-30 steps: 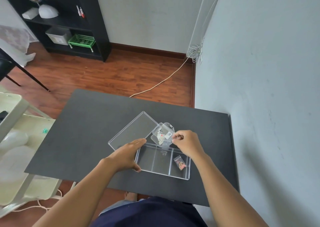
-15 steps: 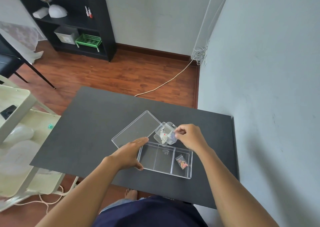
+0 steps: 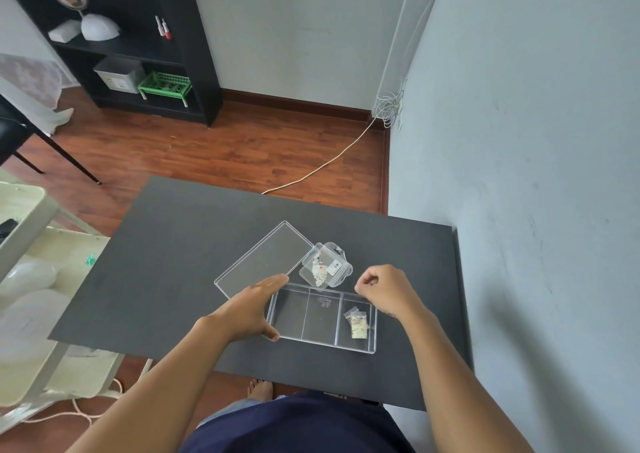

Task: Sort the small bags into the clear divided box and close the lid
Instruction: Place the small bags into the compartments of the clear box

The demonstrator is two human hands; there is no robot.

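The clear divided box (image 3: 304, 317) lies near the front of the black table (image 3: 173, 262). Its right compartment holds small bags (image 3: 356, 323), a pale one on top; the left and middle compartments show nothing. My left hand (image 3: 247, 310) grips the box's left end, thumb at the front corner. My right hand (image 3: 384, 288) hovers over the box's back right corner with its fingers curled shut and nothing visible in them. The flat clear lid (image 3: 263, 258) lies behind and to the left of the box. A small clear tub (image 3: 325, 265) with more small bags touches the box's back edge.
A grey wall (image 3: 519, 175) runs close along the table's right side. A pale cart (image 3: 38, 279) stands left of the table. A black shelf unit (image 3: 194, 54) with a green basket (image 3: 164, 85) stands across the wooden floor, where a cable (image 3: 322, 165) trails.
My right hand left the small tub and came back toward the box's right end. A second, pale bag now lies in the right compartment. The left hand stayed on the box.
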